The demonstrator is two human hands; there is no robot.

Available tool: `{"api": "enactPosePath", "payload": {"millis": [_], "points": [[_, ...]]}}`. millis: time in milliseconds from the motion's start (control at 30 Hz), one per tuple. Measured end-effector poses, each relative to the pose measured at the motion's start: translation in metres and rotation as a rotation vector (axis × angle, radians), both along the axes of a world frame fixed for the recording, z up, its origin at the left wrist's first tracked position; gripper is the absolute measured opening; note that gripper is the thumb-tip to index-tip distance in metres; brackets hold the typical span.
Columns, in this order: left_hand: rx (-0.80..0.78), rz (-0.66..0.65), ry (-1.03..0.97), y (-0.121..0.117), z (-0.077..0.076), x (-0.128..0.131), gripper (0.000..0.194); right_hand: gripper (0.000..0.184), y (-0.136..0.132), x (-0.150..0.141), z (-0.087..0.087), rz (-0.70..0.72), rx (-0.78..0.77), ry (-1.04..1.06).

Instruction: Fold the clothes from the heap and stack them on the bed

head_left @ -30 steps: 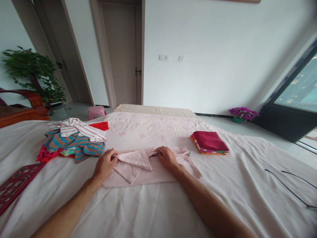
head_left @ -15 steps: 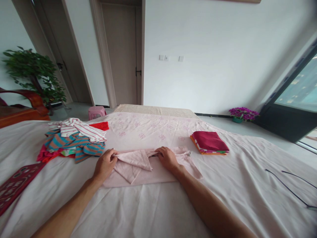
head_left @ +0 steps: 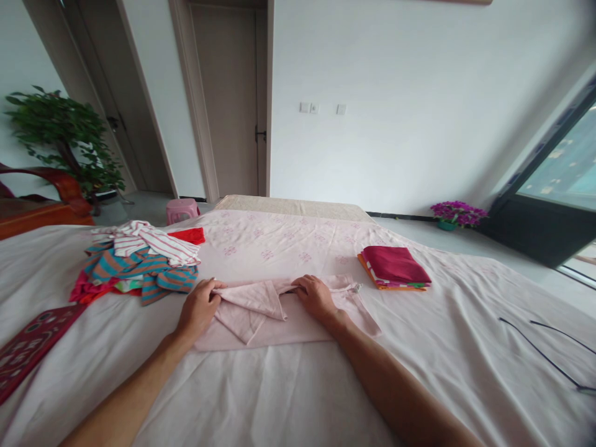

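Note:
A pale pink garment (head_left: pixel 288 326), partly folded over, lies flat in front of me; it looks like a shirt, though its exact kind is hard to tell. At its upper left, my left hand (head_left: pixel 201 305) pinches the folded edge between thumb and fingers. My right hand (head_left: pixel 316 298) is closed on the top edge, right of the middle, with its fingertips curled over the cloth. Between the hands, a loose flap hangs down in a pointed fold. A small greyish detail shows at the garment's upper right corner.
To the left sits a heap of rumpled striped clothes (head_left: pixel 144 264), with a dark red patterned item (head_left: pixel 40 344) nearer me. A stack of folded cloths (head_left: pixel 395 267), dark red on top, stands right. Eyeglasses (head_left: pixel 549 363) lie at the far right on the pale sheet (head_left: pixel 465 385).

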State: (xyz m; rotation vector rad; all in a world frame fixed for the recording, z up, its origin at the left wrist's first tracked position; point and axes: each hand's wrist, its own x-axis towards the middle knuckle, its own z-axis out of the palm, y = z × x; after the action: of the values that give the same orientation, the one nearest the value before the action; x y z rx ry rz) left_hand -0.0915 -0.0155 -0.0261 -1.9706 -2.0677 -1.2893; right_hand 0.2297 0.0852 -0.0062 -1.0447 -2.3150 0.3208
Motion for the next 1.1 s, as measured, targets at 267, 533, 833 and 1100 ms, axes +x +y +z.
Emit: {"api": "enactPosePath", "payload": {"millis": [267, 533, 833, 1100], "points": [[0.201, -0.046, -0.058, -0.009, 0.017, 0.011, 0.014, 0.029, -0.003, 0.003, 0.005, -0.047, 0.032, 0.162], [0.05, 0.024, -0.244, 0.002, 0.002, 0.001, 0.021, 0.027, -0.001, 0.0, 0.003, -0.112, -0.064, 0.077], [0.162, 0.052, -0.31, 0.002, 0.032, 0.001, 0.026, 0.025, 0.007, 0.001, 0.016, -0.129, -0.062, 0.256], [-0.06, -0.029, -0.475, 0.022, 0.026, -0.024, 0.032, 0.022, 0.026, -0.002, 0.031, -0.162, -0.098, 0.101]]}}
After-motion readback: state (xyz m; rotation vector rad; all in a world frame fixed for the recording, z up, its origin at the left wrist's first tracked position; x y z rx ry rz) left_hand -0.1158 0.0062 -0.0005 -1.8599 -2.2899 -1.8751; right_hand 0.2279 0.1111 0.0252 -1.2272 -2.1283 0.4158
